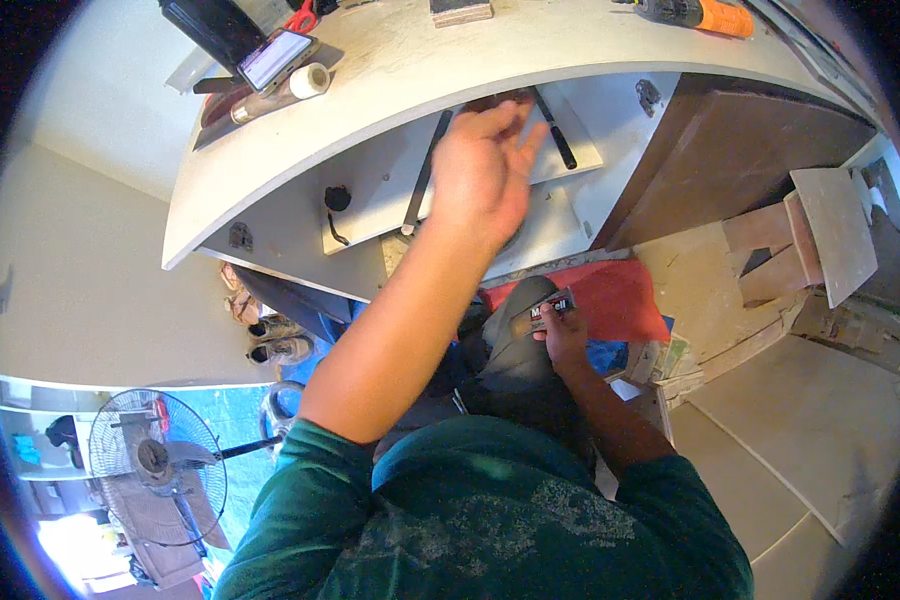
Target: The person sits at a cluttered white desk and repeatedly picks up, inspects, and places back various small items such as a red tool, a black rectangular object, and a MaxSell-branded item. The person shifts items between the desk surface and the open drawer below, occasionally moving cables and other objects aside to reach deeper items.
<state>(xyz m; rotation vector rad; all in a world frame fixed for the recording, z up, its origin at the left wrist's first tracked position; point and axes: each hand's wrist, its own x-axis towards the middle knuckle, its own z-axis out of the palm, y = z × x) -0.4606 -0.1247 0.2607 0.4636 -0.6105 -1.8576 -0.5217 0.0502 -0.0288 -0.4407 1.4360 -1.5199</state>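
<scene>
My left hand (480, 175) reaches up into the open white cabinet, its fingers stretched out and apart. Just beyond the fingertips is a reddish-brown thing that the hand partly hides. On the cabinet's shelf (370, 225), a long dark bar (427, 175) lies to the left of this hand and a black-handled tool (562, 148) to its right. Down by my lap, my right hand (566, 338) is closed around a small dark packet (553, 305) with a printed label.
On the countertop (390, 85) are a phone (275, 62), a pale tube (310, 82), a small block (460, 12) and an orange-and-black power drill (705, 14). A brown cabinet door (740, 150) stands right. A fan (155, 465) and shoes (280, 349) are at left, wood pieces (770, 250) at right.
</scene>
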